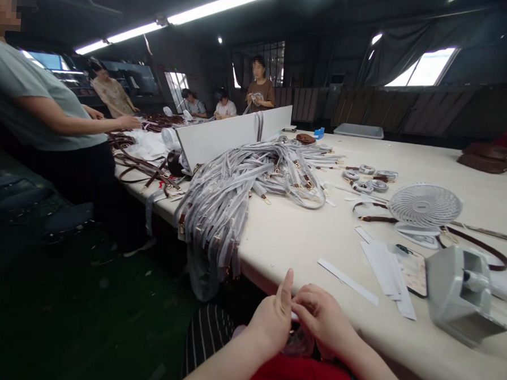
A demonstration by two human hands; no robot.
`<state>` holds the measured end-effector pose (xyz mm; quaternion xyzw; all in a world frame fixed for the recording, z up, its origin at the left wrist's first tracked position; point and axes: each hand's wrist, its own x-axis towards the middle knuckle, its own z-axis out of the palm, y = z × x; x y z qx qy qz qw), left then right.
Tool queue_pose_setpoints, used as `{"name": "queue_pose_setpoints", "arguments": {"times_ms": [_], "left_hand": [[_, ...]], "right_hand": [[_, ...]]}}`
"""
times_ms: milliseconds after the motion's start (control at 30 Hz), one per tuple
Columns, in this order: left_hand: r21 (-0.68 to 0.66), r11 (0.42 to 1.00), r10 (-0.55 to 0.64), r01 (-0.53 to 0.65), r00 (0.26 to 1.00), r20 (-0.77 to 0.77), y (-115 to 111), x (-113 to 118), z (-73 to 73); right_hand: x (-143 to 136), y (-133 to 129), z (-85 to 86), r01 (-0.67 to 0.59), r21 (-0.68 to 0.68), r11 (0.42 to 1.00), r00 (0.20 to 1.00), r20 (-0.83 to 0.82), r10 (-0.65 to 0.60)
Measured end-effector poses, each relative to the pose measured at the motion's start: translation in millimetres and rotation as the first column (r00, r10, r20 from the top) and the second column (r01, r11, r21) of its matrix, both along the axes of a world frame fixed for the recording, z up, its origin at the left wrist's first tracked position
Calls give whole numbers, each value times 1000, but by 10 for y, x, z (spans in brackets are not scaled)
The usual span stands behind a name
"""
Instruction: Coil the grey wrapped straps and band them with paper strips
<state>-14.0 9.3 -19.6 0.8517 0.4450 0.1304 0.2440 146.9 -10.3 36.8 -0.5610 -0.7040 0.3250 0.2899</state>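
My left hand is in front of my lap at the table's near edge, thumb raised and fingers curled. Close against it, my right hand has its fingers bent in a pinch. A small white piece shows between the two hands; most of it is hidden, so its kind cannot be told. A bit of clear plastic and a small metal glint appear below the fingers. Ahead lies a big heap of bag straps in greyish plastic sleeves with gold clasps, partly hanging over the edge. A white paper strip lies just beyond my right hand.
On the white table, a tape dispenser, phone, paper strips and small fan are at right. Coiled straps lie farther back. A white board stands upright. A co-worker stands left.
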Motion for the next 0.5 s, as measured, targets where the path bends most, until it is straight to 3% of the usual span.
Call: {"name": "queue_pose_setpoints", "arguments": {"times_ms": [133, 233, 400, 500], "left_hand": [[-201, 978, -34, 61, 990, 136, -28, 66, 282], [-324, 946, 41, 25, 980, 196, -31, 121, 398], [-414, 899, 248, -143, 945, 212, 98, 130, 391], [-388, 902, 300, -191, 922, 244, 124, 79, 314]], "right_hand": [[98, -81, 178, -245, 44, 969, 967, -56, 247], [152, -163, 324, -336, 17, 942, 942, 30, 335], [204, -326, 328, -381, 66, 922, 917, 153, 368], [309, -340, 227, -220, 167, 961, 973, 102, 204]]}}
